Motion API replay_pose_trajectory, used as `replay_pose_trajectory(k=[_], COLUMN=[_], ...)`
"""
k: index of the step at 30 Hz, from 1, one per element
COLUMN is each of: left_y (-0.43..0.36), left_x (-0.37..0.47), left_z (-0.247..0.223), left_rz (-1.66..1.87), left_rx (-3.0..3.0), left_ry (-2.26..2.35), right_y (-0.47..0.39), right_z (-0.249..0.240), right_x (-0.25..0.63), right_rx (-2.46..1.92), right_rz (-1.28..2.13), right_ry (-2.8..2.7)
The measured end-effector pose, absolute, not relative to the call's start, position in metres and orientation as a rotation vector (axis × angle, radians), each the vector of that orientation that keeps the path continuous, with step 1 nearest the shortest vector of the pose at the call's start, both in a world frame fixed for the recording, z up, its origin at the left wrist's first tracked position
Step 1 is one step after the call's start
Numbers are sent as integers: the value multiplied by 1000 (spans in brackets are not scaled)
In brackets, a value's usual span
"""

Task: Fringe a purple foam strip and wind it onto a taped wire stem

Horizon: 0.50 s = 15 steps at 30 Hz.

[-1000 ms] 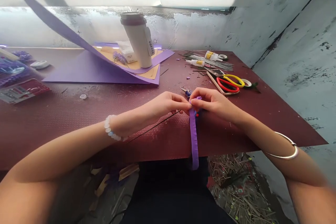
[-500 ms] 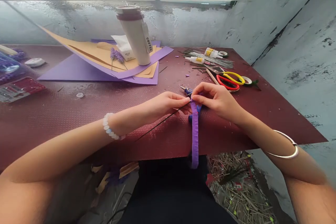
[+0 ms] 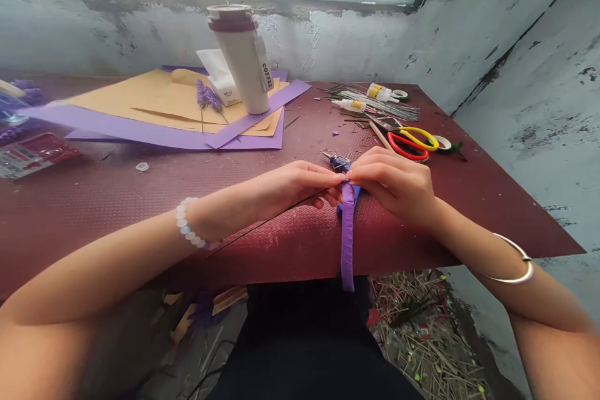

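My left hand [image 3: 304, 186] pinches a thin dark wire stem [image 3: 262, 223], which slants down to the left below my wrist. The fingers of my right hand [image 3: 394, 180] are closed on the top end of a purple paper strip [image 3: 347, 237], right at my left fingertips. The strip hangs down past the table edge, its side finely fringed or crinkled. Where strip and stem meet is mostly hidden by my fingers. Behind my hands lies a blue glue gun [image 3: 340, 164], partly covered, with its nozzle pointing up left.
Scissors with red and yellow handles [image 3: 412, 142], glue bottles [image 3: 351, 105] and loose wire stems [image 3: 398, 111] lie at the back right. A coffee cup [image 3: 241, 62] stands on purple and tan paper [image 3: 154, 97], beside purple flower sprigs [image 3: 209, 97]. Scraps litter the floor [image 3: 431, 337].
My right fingers have folded down closer over the strip's top. The stem's free end has swung left and up. At the left, the raised purple and tan sheets have dropped flatter onto the table.
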<state>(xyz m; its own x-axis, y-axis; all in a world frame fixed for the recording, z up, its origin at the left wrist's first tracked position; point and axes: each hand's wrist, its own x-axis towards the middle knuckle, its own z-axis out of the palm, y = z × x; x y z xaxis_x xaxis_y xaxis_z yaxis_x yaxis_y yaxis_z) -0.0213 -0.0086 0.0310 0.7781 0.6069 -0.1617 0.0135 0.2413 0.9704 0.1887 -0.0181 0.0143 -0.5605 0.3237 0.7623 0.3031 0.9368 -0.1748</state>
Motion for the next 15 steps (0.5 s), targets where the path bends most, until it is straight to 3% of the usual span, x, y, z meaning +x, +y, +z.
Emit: replay_pose_trajectory(k=[9,15], left_y=[-8,-12], left_x=[-24,-22], left_z=[33,53], left_rz=[416,558], left_rx=[1422,1792], left_ry=[638,874], right_y=[-20,-21], right_z=[16,21], right_x=[197,192], right_rx=[-298,-578], right_rz=[-207,197], right_ry=[-2310,-2264])
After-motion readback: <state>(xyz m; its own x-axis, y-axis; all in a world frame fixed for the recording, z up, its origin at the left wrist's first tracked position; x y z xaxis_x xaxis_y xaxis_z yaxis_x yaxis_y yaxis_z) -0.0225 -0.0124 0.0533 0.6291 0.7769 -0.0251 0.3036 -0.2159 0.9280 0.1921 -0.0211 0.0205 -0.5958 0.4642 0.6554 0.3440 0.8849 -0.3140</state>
